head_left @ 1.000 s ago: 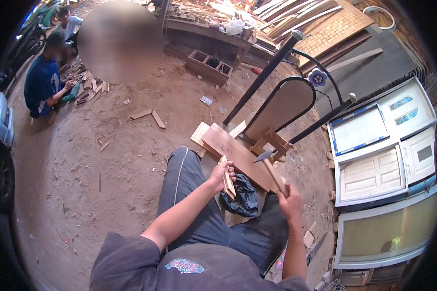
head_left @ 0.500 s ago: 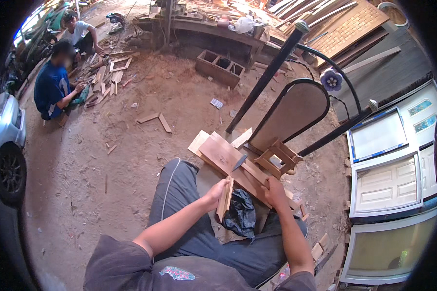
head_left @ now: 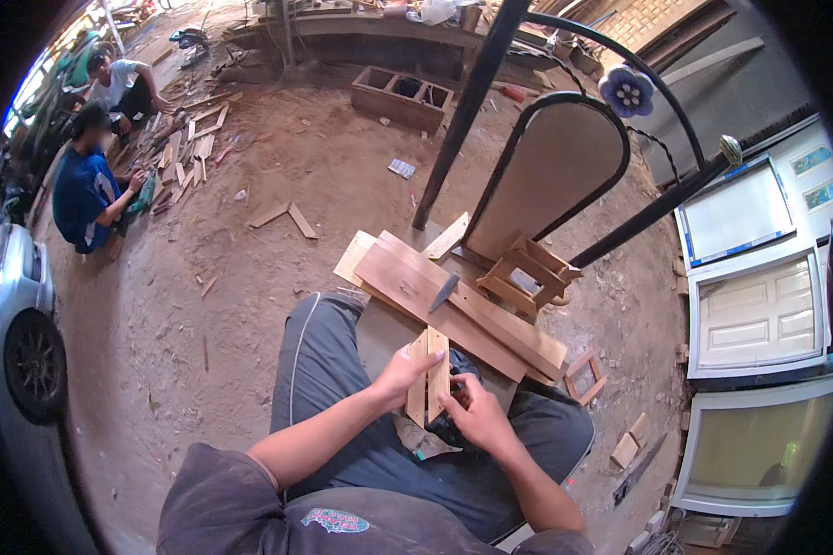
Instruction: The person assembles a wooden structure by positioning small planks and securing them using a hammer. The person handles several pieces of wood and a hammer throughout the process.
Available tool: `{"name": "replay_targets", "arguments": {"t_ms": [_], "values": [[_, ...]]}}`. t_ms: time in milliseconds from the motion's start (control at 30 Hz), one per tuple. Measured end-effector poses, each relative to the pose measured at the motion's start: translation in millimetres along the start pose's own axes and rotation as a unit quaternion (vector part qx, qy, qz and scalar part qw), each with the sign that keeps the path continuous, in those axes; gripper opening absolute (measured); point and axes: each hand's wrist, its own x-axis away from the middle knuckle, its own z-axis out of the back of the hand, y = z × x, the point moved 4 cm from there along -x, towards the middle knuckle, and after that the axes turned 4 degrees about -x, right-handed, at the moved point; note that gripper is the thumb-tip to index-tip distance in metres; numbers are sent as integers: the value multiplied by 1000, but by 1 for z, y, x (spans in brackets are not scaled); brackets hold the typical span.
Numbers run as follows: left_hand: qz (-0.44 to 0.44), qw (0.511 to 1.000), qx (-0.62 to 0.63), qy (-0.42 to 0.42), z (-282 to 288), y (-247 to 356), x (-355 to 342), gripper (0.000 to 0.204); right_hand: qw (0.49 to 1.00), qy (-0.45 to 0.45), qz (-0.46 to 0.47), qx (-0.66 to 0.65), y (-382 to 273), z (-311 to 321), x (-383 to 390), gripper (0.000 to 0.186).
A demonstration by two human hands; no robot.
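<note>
While left hand (head_left: 400,375) and right hand (head_left: 479,416) are gripping, pale slats (head_left: 439,375) are sitting between them

The left is clasping at nine o'clock, the right pinching at four; a hammer (head_left: 444,292) is lying toward twelve. Probably light and stiff, they are likely favouring holds along the long edges.

Hammer (head_left: 444,292) seemingly on plank (head_left: 396,276)

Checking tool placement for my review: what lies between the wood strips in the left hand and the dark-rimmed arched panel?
In the head view, a brown board lies between the wood strips and the arched panel, with a hammer on it.
</note>
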Motion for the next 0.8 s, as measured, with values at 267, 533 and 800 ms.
{"name": "replay_targets", "arguments": {"t_ms": [267,533,800], "values": [[-199,968,-149,20,-11,4,2,37,997,15,20,-72,30,-18,-22,42],[-391,819,-408,98,0,39,17,37,983,57,40,-168,13,29,-19,25],[-596,672,-436,63,-7,46,33,69,962,8,110,-251,-2,17,-17,30]]}}
